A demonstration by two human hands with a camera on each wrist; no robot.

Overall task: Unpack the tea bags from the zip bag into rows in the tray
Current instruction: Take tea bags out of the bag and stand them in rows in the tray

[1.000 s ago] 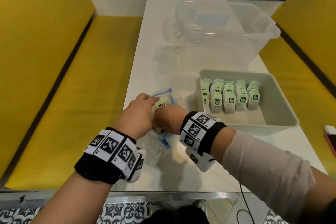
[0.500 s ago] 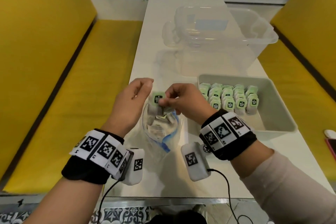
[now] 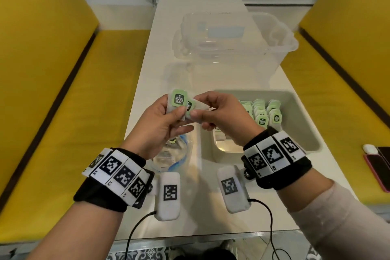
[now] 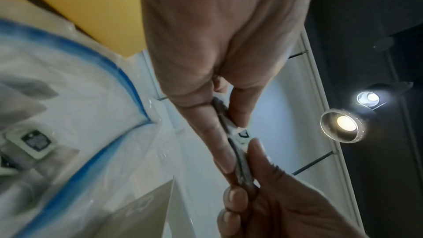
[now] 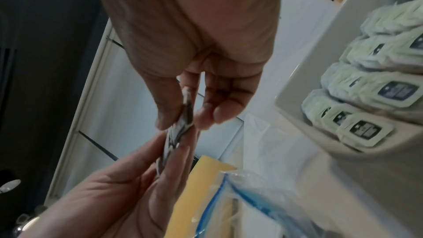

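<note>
Both hands are raised above the table with a small stack of tea bags (image 3: 179, 101) between them. My left hand (image 3: 160, 118) pinches the stack with thumb on its front, a green label (image 3: 179, 97) facing me. My right hand (image 3: 213, 110) pinches the right side of the same bags (image 3: 195, 110). In the wrist views the bags (image 4: 238, 144) (image 5: 181, 129) show edge-on between thumbs and fingers. The clear zip bag (image 3: 175, 154) with a blue seal lies on the table below my left hand, with more tea bags (image 4: 34, 142) inside. The grey tray (image 3: 299, 116) at the right holds rows of tea bags (image 3: 263, 112).
A large clear plastic tub (image 3: 232, 44) stands at the far end of the white table (image 3: 190, 207). Yellow benches (image 3: 52, 91) run along both sides. A phone and a small white case (image 3: 371, 150) lie on the right bench. Wrist-camera cables hang near the front edge.
My right hand drew tea bags out of the zip bag and lifted them. My left hand let go of the bag, rose and now pinches the stack too.
</note>
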